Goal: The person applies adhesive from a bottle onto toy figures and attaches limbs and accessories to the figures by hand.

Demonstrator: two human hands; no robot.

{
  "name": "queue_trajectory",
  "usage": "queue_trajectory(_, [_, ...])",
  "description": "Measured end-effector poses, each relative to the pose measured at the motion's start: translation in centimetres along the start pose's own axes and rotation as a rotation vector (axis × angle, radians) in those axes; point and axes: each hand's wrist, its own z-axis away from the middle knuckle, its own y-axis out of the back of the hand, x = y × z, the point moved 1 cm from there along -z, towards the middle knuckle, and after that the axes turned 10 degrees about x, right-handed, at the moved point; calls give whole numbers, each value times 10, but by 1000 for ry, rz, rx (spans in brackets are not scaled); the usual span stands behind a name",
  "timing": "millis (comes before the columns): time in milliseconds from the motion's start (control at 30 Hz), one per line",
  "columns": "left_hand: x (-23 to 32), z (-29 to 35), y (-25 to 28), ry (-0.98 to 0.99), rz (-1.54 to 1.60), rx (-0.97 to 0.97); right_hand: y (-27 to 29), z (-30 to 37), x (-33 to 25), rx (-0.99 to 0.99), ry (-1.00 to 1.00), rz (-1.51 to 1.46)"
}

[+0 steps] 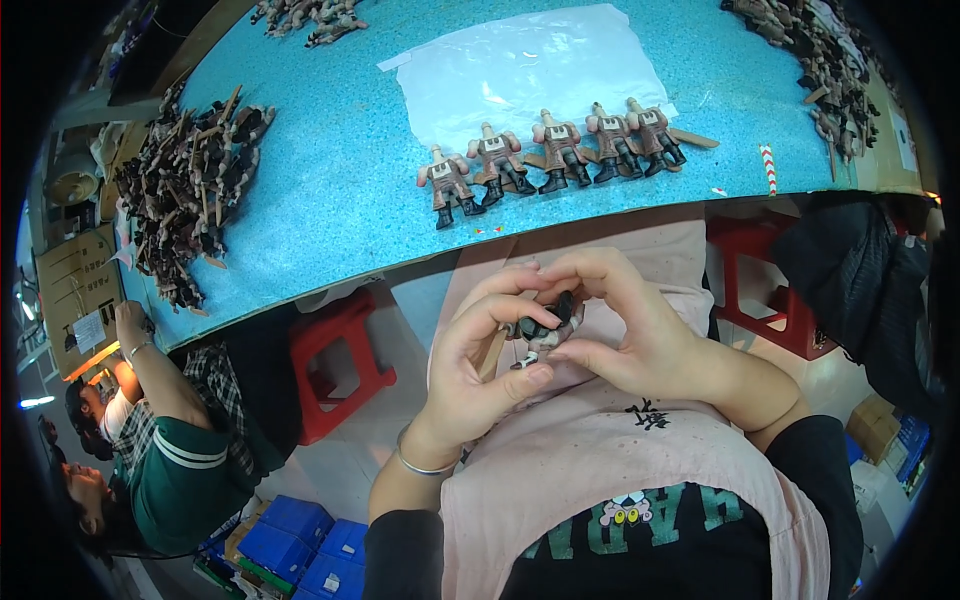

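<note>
In front of my apron, a small painted figurine (548, 332) with dark and pale parts is held between both hands. My left hand (480, 345) curls around one side of it, thumb and fingertips on the figurine. A flat wooden stick (493, 352) shows between those fingers. From the other side, my right hand (635, 320) pinches the figurine, its fingers bent over the top and the thumb below. The fingers hide much of its shape. Beyond my hands, a row of several similar figurines (560, 155) lies on the blue table (330, 160), with wooden sticks beneath some.
A translucent plastic sheet (530, 75) lies behind the row. Heaps of figurines stand at the left (190, 190) and far right (835, 80). Red stools (345, 365) sit under the table edge. A co-worker in a green sleeve (190, 480) is at the left, near blue crates (290, 530).
</note>
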Motion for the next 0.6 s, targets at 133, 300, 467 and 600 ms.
queue_trajectory(133, [4, -3, 1, -51, -63, 16, 0, -1, -2, 2, 16, 71])
queue_trajectory(300, [3, -5, 9, -71, -62, 47, 6, -14, -7, -20, -8, 29])
queue_trajectory(467, [12, -2, 28, -123, -46, 92, 40, -67, -45, 23, 301, 436])
queue_trajectory(600, [12, -1, 44, -152, 13, 126, 50, -161, -54, 121, 377, 693])
